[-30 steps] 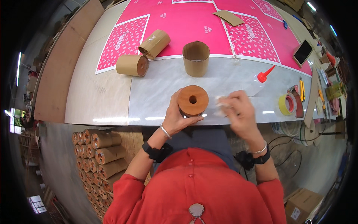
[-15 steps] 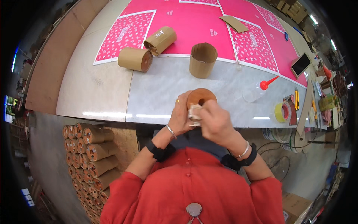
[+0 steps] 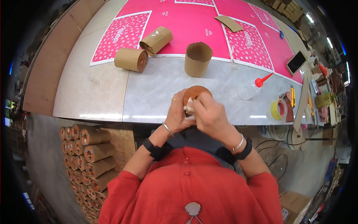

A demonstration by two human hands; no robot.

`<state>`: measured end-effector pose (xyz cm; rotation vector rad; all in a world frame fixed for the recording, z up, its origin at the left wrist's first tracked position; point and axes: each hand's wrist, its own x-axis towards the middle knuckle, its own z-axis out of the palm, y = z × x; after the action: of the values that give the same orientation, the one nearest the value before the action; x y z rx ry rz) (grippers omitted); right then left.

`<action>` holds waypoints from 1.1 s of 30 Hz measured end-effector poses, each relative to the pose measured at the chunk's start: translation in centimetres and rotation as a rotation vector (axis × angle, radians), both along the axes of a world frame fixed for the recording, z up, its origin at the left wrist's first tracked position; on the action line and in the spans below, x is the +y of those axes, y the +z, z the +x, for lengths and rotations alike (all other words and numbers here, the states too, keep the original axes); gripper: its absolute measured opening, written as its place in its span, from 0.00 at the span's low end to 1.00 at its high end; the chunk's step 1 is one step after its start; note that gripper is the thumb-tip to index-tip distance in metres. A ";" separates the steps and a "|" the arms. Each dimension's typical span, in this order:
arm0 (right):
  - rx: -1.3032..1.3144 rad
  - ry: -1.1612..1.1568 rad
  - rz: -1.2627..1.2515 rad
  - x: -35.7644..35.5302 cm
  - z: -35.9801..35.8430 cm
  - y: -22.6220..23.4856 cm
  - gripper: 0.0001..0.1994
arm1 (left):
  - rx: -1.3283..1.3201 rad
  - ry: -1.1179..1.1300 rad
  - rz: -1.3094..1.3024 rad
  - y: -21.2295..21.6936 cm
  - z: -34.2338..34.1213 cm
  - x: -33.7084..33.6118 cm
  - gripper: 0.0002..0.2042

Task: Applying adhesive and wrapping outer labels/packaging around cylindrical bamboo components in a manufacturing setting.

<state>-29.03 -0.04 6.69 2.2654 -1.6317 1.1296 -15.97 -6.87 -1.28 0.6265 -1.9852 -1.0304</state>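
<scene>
Near the table's front edge, my left hand (image 3: 176,115) is closed around the side of a round brown wooden piece (image 3: 196,90), its flat face turned up with a hole near the middle. My right hand (image 3: 212,115) pinches a crumpled white cloth (image 3: 189,106) against the near left of that face. The fingers cover part of the hole. Beyond them an open cardboard sleeve (image 3: 197,68) stands upright. Farther left lie two cardboard-wrapped cylinders, a nearer one (image 3: 128,59) with a brown end showing and another (image 3: 158,38) tilted behind it.
Pink printed sheets (image 3: 186,30) cover the far table. To the right are a red-tipped squeeze bottle (image 3: 250,89), yellow tape (image 3: 277,109), a yellow cutter (image 3: 292,96) and a phone (image 3: 296,62). Wrapped cylinders (image 3: 95,153) are stacked on the left below the table; a cardboard piece (image 3: 228,23) lies far off.
My right hand and the cloth have moved slightly over the wooden piece's face, now covering more of the hole. The whole view has shifted a little; my left hand keeps its grip.
</scene>
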 end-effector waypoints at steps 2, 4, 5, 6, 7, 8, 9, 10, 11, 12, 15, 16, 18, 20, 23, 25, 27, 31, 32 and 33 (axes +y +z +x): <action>-0.016 -0.039 0.048 -2.3 -1.1 0.1 0.06 | -0.040 -0.001 0.050 0.7 0.0 -0.1 0.42; -0.084 -0.071 0.089 -3.2 -2.1 -0.6 0.07 | -0.045 0.035 0.045 1.0 -0.3 -0.1 0.42; -0.131 -0.091 0.047 -3.4 -2.3 -0.9 0.07 | -0.058 0.022 0.016 1.0 -0.3 -0.3 0.43; -0.176 -0.106 0.007 -3.5 -2.7 -1.3 0.07 | -0.068 0.013 -0.010 1.1 -0.3 -0.4 0.43; -0.173 -0.103 -0.006 -3.4 -3.9 -1.8 0.07 | -0.072 -0.004 0.019 1.6 -0.2 -0.2 0.43; -0.159 -0.275 0.011 -3.2 -5.9 -2.4 0.07 | -0.068 -0.001 0.006 1.7 -0.2 -0.1 0.43; -0.147 -0.452 0.029 -3.0 -7.6 -2.9 0.08 | -0.068 0.004 0.027 1.4 -0.2 -0.2 0.43; -0.148 -0.450 0.020 -2.3 -8.5 -3.3 0.08 | -0.071 0.011 0.051 1.3 0.0 -0.1 0.43; -0.028 -0.471 0.070 -1.4 -9.1 -3.8 0.10 | -0.081 0.007 0.049 1.3 0.2 -0.2 0.42; 0.089 -0.489 0.116 -0.9 -9.2 -4.0 0.13 | -0.082 0.010 0.036 1.7 0.4 -0.1 0.42; 0.124 -0.494 -0.069 1.4 -7.7 -2.6 0.21 | -0.040 -0.030 0.278 2.7 1.1 -0.1 0.40; 0.119 -0.498 -0.080 2.3 -7.4 -3.2 0.21 | -0.043 -0.033 0.266 3.2 0.9 0.0 0.40; -0.854 -0.107 0.319 3.6 -6.7 -4.8 0.26 | 0.246 -0.199 0.641 4.9 0.2 0.3 0.40; -1.825 0.354 0.530 4.4 -4.2 -3.5 0.28 | 0.263 -0.292 0.696 6.4 -0.9 0.2 0.42; -2.096 0.573 0.573 5.1 -4.5 -3.8 0.29 | 0.148 -0.459 0.696 6.9 -2.3 -0.1 0.47; -2.117 0.376 0.490 5.3 -5.0 -3.4 0.31 | -0.064 -0.470 0.388 8.1 -2.3 -2.5 0.48; -2.024 0.308 0.460 5.9 -5.9 -3.4 0.30 | -0.332 -0.442 0.040 9.4 -1.6 -5.6 0.52; -1.921 0.149 0.382 6.2 -6.9 -3.8 0.27 | -0.383 -0.327 -0.416 10.8 -3.5 -9.4 0.45; -1.932 0.101 0.355 6.3 -7.0 -4.1 0.27 | -0.452 -0.198 -0.588 11.2 -4.5 -9.5 0.39; -1.926 0.062 0.338 6.4 -6.6 -3.6 0.26 | -0.523 -0.061 -0.763 11.5 -5.3 -9.8 0.34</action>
<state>-35.65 6.35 3.09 0.6824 -1.9345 3.7119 -21.23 -16.72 10.27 0.4234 -2.6276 -0.0686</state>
